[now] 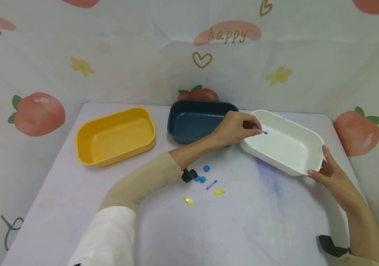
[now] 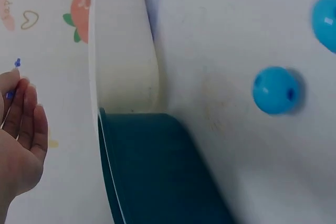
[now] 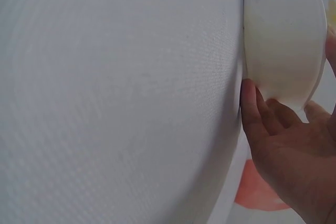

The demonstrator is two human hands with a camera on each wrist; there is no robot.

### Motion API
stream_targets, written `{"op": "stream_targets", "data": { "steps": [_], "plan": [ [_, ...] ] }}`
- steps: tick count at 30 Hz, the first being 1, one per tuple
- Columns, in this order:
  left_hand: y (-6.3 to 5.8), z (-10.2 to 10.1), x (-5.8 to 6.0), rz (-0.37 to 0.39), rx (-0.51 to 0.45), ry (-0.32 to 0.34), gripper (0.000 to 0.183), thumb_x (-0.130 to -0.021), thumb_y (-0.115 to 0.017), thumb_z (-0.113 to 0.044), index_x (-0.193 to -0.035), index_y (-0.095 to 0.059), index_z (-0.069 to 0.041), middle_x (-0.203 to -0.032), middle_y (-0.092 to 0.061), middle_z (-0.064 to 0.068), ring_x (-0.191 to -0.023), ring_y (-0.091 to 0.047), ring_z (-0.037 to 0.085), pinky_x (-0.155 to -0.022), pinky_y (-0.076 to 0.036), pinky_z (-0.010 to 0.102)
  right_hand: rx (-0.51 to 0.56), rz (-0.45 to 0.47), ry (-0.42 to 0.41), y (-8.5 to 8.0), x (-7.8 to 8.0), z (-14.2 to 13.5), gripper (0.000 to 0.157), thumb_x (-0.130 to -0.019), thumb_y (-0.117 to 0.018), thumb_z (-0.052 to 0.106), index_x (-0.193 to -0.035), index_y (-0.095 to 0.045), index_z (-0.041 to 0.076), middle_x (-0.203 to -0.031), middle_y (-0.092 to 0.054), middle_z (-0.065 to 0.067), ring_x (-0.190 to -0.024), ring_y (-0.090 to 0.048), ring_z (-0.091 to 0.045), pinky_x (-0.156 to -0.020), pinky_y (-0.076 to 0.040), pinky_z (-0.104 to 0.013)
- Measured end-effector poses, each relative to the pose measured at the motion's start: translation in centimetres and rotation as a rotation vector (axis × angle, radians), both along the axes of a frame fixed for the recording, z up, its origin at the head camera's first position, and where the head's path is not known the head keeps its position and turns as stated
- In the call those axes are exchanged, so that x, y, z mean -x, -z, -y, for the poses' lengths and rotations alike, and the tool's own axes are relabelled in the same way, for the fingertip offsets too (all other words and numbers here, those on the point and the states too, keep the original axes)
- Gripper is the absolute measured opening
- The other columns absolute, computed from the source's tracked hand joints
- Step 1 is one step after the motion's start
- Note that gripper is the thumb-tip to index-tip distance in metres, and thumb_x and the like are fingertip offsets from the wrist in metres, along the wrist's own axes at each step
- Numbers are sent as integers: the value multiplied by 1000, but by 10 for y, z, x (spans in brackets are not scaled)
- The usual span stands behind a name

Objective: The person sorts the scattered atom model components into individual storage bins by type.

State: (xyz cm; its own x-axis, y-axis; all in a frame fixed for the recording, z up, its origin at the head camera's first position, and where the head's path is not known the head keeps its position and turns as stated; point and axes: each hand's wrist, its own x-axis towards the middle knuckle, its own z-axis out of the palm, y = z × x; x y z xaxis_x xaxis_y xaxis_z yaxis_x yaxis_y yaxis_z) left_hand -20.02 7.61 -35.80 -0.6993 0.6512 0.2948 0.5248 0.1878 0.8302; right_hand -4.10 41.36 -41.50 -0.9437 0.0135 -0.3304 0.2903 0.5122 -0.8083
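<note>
My left hand pinches a small purple stick with knobbed ends between thumb and fingertips. It is over the left end of the white tub, and its wrist crosses in front of the dark blue tub. At the white tub's right end, my right hand grips the corner, thumb at the front rim and fingers against the end wall. In the left wrist view the purple stick pokes out above the fingertips. Several fingers of the right hand touch the tub's outer wall in the right wrist view.
Loose on the table are blue beads, another purple stick, a yellow drop-shaped piece and a similar yellow piece. A yellow tub stands at the left. Behind the table hangs a printed cloth.
</note>
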Motion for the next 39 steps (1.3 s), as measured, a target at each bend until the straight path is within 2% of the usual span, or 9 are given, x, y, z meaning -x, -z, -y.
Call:
{"op": "stream_targets", "data": {
  "steps": [3, 7, 12, 14, 21, 24, 31, 35, 39],
  "plan": [
    [2, -11, 1, -5, 10, 17, 8, -87, -78, -17, -93, -77, -11, -82, -71, -6, -71, -58, 4, -68, -49, 16, 7, -8, -4, 0, -2, -1, 89, -101, -58, 25, -151, 12, 51, -165, 1, -17, -149, -15, -37, -88, -32, -1],
    [6, -25, 5, 39, 47, 42, 7, -88, -77, -16, -93, -77, -11, -82, -71, -6, -71, -59, 4, -68, -49, 15, 3, -18, -8, 2, -3, -2, 88, -102, -57, 24, -151, 11, 51, -165, 0, -16, -149, -19, -32, -87, -34, -1],
    [11, -41, 11, 124, 106, 46, 8, -89, -76, -16, -94, -77, -11, -84, -72, -7, -76, -62, 1, -72, -49, 12, -5, -9, -10, 3, -2, -2, 88, -102, -57, 25, -151, 11, 51, -165, 0, -17, -149, -17, -38, -87, -33, -1],
    [14, -47, 14, 135, 122, 40, 8, -89, -76, -17, -95, -77, -12, -85, -72, -7, -77, -62, 1, -72, -48, 12, -9, -5, -11, 3, -1, -1, 88, -102, -57, 26, -151, 12, 52, -165, 0, -17, -148, -16, -40, -87, -34, -1],
    [19, -62, 20, 108, 173, 19, 9, -91, -74, -19, -98, -78, -16, -89, -72, -11, -79, -59, 0, -72, -44, 10, -7, 0, -9, 2, 0, 0, 89, -101, -58, 27, -150, 12, 52, -164, 0, -18, -148, -16, -43, -87, -34, -2],
    [18, -68, 21, 111, 192, 13, 8, -90, -75, -19, -96, -79, -17, -88, -72, -12, -79, -60, -2, -73, -44, 9, 9, 2, -13, 2, 1, 0, 89, -102, -57, 26, -150, 12, 52, -164, 0, -19, -148, -14, -41, -87, -34, -2],
    [15, -85, 16, 159, 280, 64, 8, -87, -78, -24, -94, -81, -21, -82, -72, -16, -78, -61, -6, -70, -44, 9, 8, 3, -7, 1, 1, -2, 88, -102, -57, 26, -150, 12, 52, -164, 2, -19, -148, -14, -40, -87, -35, -2],
    [16, -93, 15, 181, 330, 37, 11, -89, -76, -25, -98, -81, -23, -82, -72, -17, -77, -61, -6, -67, -43, 10, 19, 1, -11, -1, 1, -3, 87, -102, -56, 25, -150, 12, 52, -164, 1, -18, -149, -16, -38, -86, -35, -2],
    [22, -95, 14, 274, 300, 4, 15, -93, -71, -19, -106, -79, -18, -86, -74, -12, -76, -65, -3, -66, -46, 10, 16, 3, -12, 0, 0, -2, 87, -102, -56, 25, -150, 11, 52, -164, 1, -18, -148, -15, -40, -89, -34, -2]
  ]
}}
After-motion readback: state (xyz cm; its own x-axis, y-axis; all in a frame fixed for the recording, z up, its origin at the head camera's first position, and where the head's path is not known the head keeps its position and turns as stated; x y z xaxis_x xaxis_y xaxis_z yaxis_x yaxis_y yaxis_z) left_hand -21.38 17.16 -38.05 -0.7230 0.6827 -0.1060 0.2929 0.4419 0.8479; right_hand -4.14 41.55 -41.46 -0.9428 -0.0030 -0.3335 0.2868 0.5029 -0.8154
